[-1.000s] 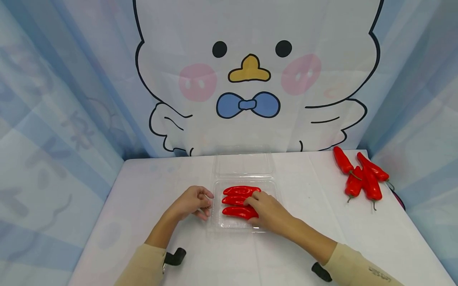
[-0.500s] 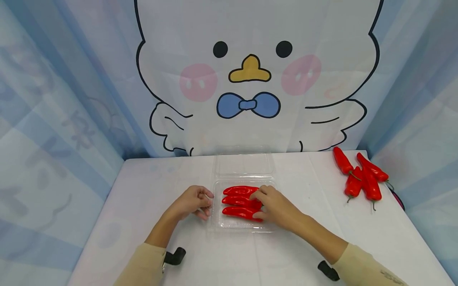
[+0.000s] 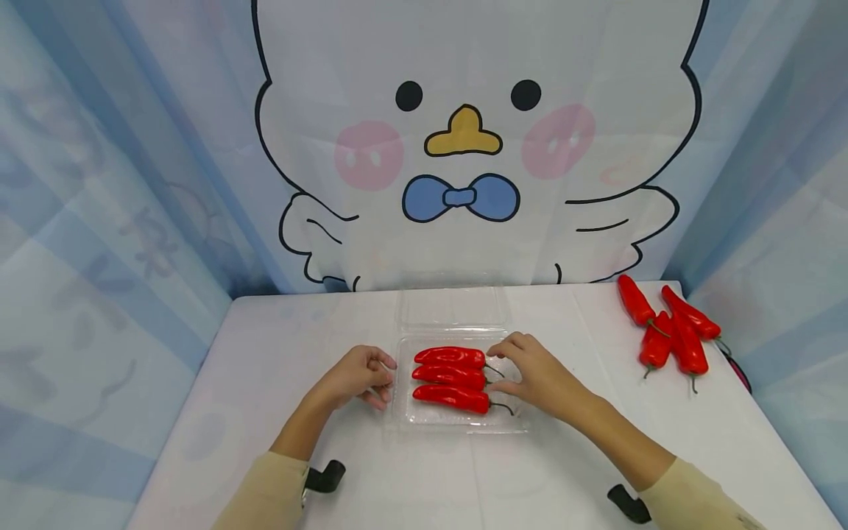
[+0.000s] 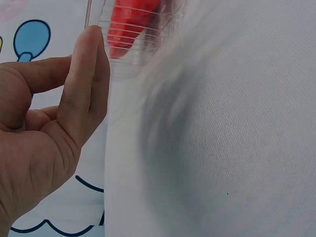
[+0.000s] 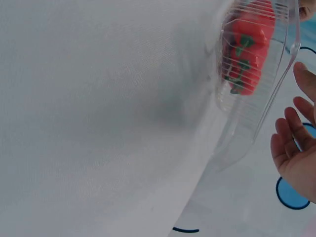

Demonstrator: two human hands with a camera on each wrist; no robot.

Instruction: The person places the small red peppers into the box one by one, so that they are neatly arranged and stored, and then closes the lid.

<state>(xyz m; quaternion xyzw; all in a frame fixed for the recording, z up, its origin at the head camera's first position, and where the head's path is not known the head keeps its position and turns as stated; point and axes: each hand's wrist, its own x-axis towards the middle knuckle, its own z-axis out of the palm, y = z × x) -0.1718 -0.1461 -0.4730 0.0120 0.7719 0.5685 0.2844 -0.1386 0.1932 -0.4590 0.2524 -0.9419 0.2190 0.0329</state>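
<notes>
Three red chili peppers lie side by side in a clear plastic clamshell box, their green stems pointing right. At the box's left edge is my left hand; its fairly straight fingers reach the rim and appear to touch it. My right hand hovers over the box's right side by the stems, thumb and fingers spread, with nothing between them. In the right wrist view, that hand is apart from the peppers, which show through the ribbed wall.
The box's clear lid lies folded back toward the curtain. Several more red peppers are heaped at the table's back right corner, with a dark object partly hidden beside them. Curtains surround the white table.
My right hand has let go of the peppers and drawn back to the right, so their stems now show. The left hand has stayed in place.
</notes>
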